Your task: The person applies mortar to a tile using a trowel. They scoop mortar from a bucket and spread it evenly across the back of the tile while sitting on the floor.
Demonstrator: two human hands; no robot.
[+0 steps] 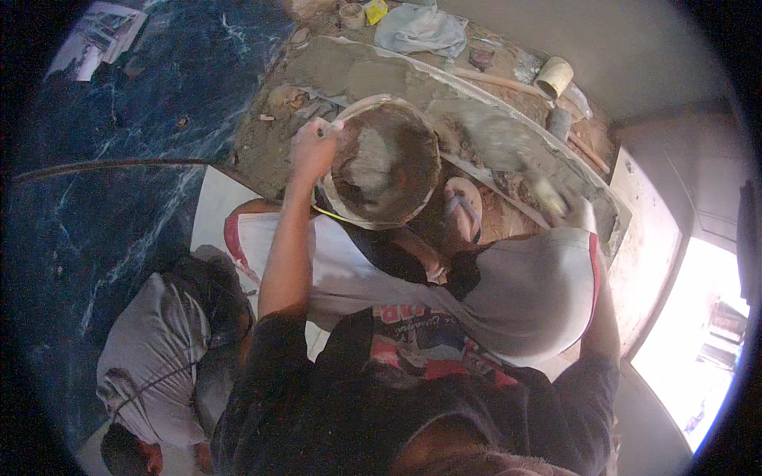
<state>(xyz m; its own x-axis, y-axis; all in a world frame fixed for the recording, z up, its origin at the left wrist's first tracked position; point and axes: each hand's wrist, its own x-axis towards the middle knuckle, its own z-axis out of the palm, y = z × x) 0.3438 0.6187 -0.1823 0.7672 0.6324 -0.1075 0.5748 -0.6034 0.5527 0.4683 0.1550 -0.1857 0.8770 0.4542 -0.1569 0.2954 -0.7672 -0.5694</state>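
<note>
My left hand is closed on the left rim of a round, mortar-crusted bucket. The bucket tips so that its dark, wet-looking inside shows. Over to the right, my right hand is smeared by motion above a strip of wet grey mortar. Its fingers are blurred, and whether it holds anything cannot be made out. The mortar strip curves from the upper middle down to the right. My foot in a sandal stands between the bucket and the right hand.
Along the wall lie a wooden handle, a dirty cylindrical can and a pale plastic bag. Dark blue marbled flooring spreads at the left. Another person in a grey shirt crouches at the lower left, close to my left side.
</note>
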